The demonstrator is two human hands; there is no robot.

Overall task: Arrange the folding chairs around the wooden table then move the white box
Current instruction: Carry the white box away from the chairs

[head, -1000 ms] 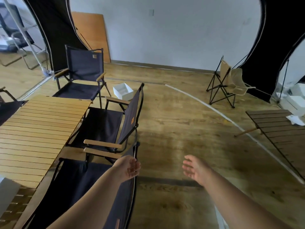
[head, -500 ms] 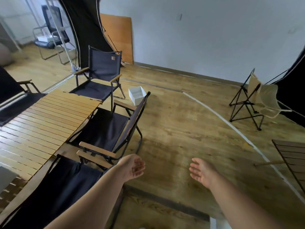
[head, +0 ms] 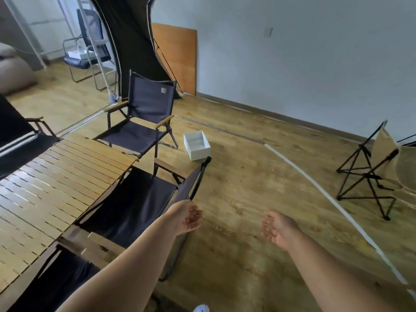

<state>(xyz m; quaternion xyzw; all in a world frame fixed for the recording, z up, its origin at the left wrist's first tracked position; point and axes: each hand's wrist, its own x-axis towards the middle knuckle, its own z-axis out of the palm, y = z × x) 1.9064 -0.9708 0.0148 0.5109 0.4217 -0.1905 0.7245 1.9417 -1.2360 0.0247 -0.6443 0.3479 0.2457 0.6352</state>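
The slatted wooden table (head: pixel 51 188) fills the left side. Dark folding chairs stand around it: one at its far end (head: pixel 144 122), one along its right side (head: pixel 135 199), another at the bottom left (head: pixel 49 287), and part of one at the far left (head: pixel 15 140). An open white box (head: pixel 197 145) sits on the floor beyond the right-side chair. My left hand (head: pixel 185 216) hovers empty beside that chair's backrest, fingers apart. My right hand (head: pixel 278 228) is held out over the bare floor, open and empty, palm facing left.
A beige folding chair on a black frame (head: pixel 380 167) stands at the right. A white tape line (head: pixel 333 201) crosses the wood floor. A wooden board (head: pixel 177 57) and dark curtain (head: pixel 132 43) lean at the back wall; an office chair (head: pixel 87 48) is behind.
The view has swung left and forward toward the white box. Both hands stay held out in front, empty. The second table at the right has left the view.
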